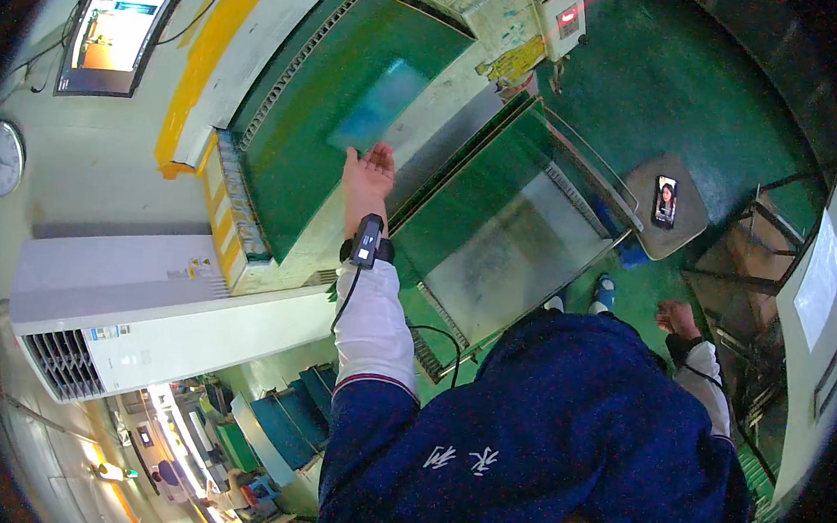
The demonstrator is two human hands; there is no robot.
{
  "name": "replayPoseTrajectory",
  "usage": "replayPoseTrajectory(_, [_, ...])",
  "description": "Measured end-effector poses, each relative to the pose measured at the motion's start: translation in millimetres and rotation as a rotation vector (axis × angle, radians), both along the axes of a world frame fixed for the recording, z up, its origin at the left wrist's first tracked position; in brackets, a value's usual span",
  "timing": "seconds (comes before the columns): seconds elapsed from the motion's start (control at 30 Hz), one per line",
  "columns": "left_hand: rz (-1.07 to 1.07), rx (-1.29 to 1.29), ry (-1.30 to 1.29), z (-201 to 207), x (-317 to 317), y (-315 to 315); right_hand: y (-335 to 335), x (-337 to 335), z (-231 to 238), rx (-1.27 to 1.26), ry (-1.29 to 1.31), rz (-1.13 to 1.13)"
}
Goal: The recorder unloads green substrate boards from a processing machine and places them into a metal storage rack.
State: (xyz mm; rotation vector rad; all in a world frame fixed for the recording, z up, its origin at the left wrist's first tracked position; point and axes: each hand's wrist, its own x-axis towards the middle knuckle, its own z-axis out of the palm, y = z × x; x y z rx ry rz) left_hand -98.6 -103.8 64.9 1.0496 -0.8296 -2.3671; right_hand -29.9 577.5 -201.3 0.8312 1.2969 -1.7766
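Observation:
My left hand [370,170] reaches out at the near edge of a large green panel [353,85] lying on a machine bed. Its fingers are loosely bent and apart, with nothing in them. A pale bluish glare lies on the panel just beyond the fingertips. Below that hand a wheeled rack [516,239] holds a green sheet and a grey panel, with slotted rails along its sides. My right hand [678,318] hangs low at my side, fingers apart and holding nothing, near a dark metal frame.
A stool [688,213] with a phone [665,202] on it stands beyond the rack. A control box [560,21] with a red display is at the machine's far end. A white air conditioner [174,333] stands at left, beneath a wall clock [5,158]. A metal frame [764,254] stands at right.

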Motion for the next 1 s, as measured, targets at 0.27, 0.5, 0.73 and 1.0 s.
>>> replayPoseTrajectory(0.27, [-0.278,-0.227,-0.098,-7.8,25.6,14.1,-1.6,-0.1,1.8,0.114,0.084,0.254])
replayPoseTrajectory(0.5, [-0.544,-1.231,-0.526,0.8,71.7,88.3,37.6,7.3,-73.4,0.087,0.331,0.452])
replayPoseTrajectory(0.73, [-0.526,-1.975,-0.491,-16.7,106.9,113.4,17.3,-7.3,-33.8,0.623,1.270,1.056])
replayPoseTrajectory(1.0, [-0.616,-2.063,-0.487,-30.8,92.3,124.3,13.2,4.1,-12.6,0.231,0.236,0.351])
